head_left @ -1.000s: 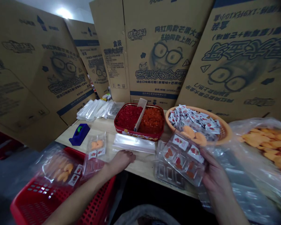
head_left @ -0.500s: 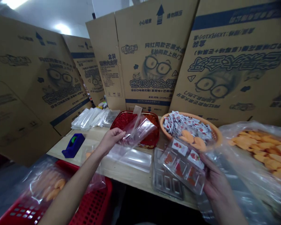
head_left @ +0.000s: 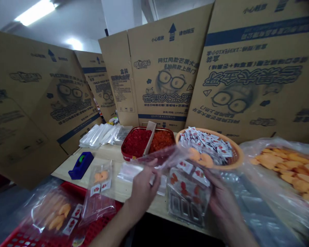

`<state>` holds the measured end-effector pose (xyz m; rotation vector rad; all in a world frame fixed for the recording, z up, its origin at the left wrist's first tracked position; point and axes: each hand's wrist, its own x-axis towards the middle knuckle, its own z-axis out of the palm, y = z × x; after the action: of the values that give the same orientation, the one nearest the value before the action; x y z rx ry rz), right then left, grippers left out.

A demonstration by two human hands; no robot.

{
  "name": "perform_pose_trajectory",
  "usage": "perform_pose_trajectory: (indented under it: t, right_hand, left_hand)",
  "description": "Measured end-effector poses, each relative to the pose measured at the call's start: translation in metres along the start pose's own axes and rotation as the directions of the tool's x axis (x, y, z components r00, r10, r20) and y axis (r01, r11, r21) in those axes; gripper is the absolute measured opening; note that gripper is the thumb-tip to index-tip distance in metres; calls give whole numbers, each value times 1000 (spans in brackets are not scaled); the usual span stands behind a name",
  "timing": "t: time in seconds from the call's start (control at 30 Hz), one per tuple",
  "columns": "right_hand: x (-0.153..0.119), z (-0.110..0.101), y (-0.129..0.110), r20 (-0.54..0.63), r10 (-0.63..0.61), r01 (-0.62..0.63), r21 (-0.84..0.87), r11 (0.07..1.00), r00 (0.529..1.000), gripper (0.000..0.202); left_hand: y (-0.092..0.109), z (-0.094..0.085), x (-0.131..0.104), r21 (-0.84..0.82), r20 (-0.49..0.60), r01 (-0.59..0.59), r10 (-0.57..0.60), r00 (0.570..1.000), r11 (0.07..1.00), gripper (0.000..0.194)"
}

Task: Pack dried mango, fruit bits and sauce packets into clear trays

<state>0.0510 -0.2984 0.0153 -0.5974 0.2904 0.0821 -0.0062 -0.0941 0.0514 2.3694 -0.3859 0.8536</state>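
Observation:
My left hand (head_left: 145, 187) is closed on the near end of a clear plastic bag (head_left: 167, 156), which stretches up and right to the tray. In my right hand (head_left: 222, 195) is a clear compartmented tray (head_left: 190, 185), gripped by its right side. Two red-and-white sachets (head_left: 201, 175) and small red and orange pieces lie in its compartments, with orange candies (head_left: 204, 159) at its far end. Motion blurs the bag, so I cannot tell whether it covers the tray's end. Beneath the held tray, other clear trays (head_left: 186, 209) rest on the table.
A two-part red tin (head_left: 126, 156) holds red and orange bits. Behind the tray stands an orange basket (head_left: 238, 151) of sachets. Orange candies (head_left: 280, 161) fill a plastic bag at right. A blue tape dispenser (head_left: 81, 165), filled packs (head_left: 100, 185) and red basket (head_left: 109, 212) are left.
My left hand has moved right and down, bringing the bag from over the tin to the tray. The tray in my right hand has shifted slightly left and levelled.

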Motion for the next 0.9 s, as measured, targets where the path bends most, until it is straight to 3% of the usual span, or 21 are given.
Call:
perform_pose_trajectory:
  t: [0.1, 0.2, 0.3, 0.43, 0.47, 0.53, 0.6, 0.67, 0.7, 0.8, 0.9]
  right_hand:
    - [-2, 10, 12, 112, -66, 65, 14, 998, 991, 27]
    - [-3, 13, 14, 180, -68, 69, 1, 998, 981, 25]
    - [-3, 11, 11, 157, -113, 116, -6, 993, 981, 27]
    - [-5, 10, 10, 113, -47, 50, -28, 998, 992, 33]
    - [-7, 11, 10, 129, -32, 36, -27, 999, 991, 35]
    - [-9, 14, 10, 175, -21, 28, -33, 999, 984, 37]
    - [-11, 15, 9, 217, -17, 30, -54, 998, 976, 35]
    - [-11, 14, 6, 207, -23, 35, -57, 998, 978, 31]
    - [-9, 12, 3, 195, -16, 27, -52, 998, 981, 29]
    - [-2, 3, -9, 149, 2, 3, -38, 999, 989, 29]
    - [6, -5, -23, 46, -38, 38, -11, 999, 998, 29]
  left_hand:
    - [22, 21, -13, 112, 203, -236, 210, 956, 965, 12]
    - [27, 29, -12, 91, 344, -234, 190, 920, 968, 25]
    - [20, 30, 1, 80, 348, -155, 118, 930, 985, 22]
    - [7, 27, 22, 149, 271, -80, 38, 962, 986, 14]
    - [4, 26, 26, 161, 218, -58, 21, 976, 985, 17]
    - [-1, 24, 34, 117, 153, 21, -39, 988, 993, 50]
    - [-8, 22, 39, -69, 277, 205, -178, 944, 976, 78]
    - [-15, 20, 42, -259, 481, 441, -282, 830, 859, 71]
    - [-18, 18, 43, -312, 520, 522, -317, 793, 794, 59]
    - [-28, 9, 42, -419, 374, 584, -454, 808, 695, 32]
    - [-37, 1, 40, -483, 259, 592, -540, 801, 645, 35]
